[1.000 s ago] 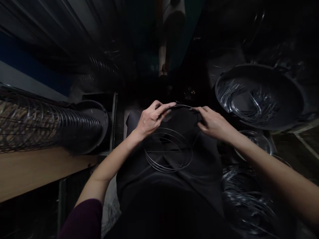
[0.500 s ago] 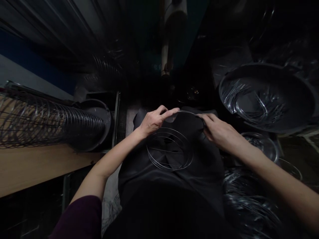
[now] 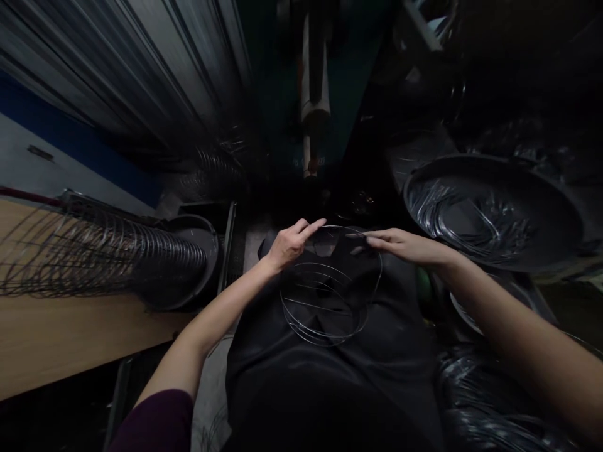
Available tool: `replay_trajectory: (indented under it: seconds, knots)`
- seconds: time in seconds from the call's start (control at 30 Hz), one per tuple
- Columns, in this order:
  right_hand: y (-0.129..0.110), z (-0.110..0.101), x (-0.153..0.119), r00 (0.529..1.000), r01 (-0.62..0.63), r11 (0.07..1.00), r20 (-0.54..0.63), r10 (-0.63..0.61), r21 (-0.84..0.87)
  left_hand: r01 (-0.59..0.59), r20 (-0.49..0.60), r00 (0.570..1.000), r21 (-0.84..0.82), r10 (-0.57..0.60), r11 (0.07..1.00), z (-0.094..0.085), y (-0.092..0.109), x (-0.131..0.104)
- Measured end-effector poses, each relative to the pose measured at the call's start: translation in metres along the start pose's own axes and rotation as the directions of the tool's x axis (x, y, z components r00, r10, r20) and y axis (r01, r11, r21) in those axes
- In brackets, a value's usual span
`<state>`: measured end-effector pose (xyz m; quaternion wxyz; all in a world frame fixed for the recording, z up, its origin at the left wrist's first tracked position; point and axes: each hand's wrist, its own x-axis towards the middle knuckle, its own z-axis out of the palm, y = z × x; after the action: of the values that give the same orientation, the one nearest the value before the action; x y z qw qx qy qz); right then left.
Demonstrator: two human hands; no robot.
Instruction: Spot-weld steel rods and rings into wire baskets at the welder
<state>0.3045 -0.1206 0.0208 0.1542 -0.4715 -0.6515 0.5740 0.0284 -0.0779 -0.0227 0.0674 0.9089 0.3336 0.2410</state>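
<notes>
Fingers of the left hand draw together on a wire hoop, the index finger stretched along its far edge and the thumb largely hidden. Fingers of the right hand lie nearly straight and slightly parted at the same wire, their tips pointing toward the left hand; whether they grip it or merely touch it cannot be told in the dim light. The hoop stands tilted above the person's lap, its far arc running left to right between the hands before curving down on the right toward the person. Round in form, it shows no clear long axis. Rings joined by thin crosspieces sit just below the hands, over dark cloth, their oval outline widest from left to right. At left, beyond a purple sleeve, a long row of wire coils stretches beside a wooden board. At right, a wide basin holds bundled wire, near the right forearm
</notes>
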Motion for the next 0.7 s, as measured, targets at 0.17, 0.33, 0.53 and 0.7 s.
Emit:
replay_trajectory:
  seconds: [0.17, 0.33, 0.53, 0.7]
  knots:
    - [0.014, -0.001, 0.011, 0.994, -0.099, 0.872, 0.012, 0.106, 0.480, 0.015, -0.026, 1.000, 0.050, -0.014, 0.999, 0.000, -0.004, 0.005]
    - [0.001, -0.008, 0.014, 0.986, -0.147, 0.899, -0.012, 0.167, 0.413, 0.034, -0.045, 0.998, -0.045, -0.036, 0.998, -0.004, -0.002, 0.004]
    - [-0.011, 0.004, 0.009, 0.941, -0.170, 0.980, -0.313, 0.130, -0.105, 0.054, 0.027, 0.998, -0.208, -0.049, 0.977, 0.000, -0.007, 0.008]
    - [-0.015, 0.016, 0.016, 0.881, -0.222, 0.840, -0.471, -0.045, -0.495, 0.060, 0.162, 0.985, 0.040, -0.066, 0.997, 0.014, -0.018, 0.016]
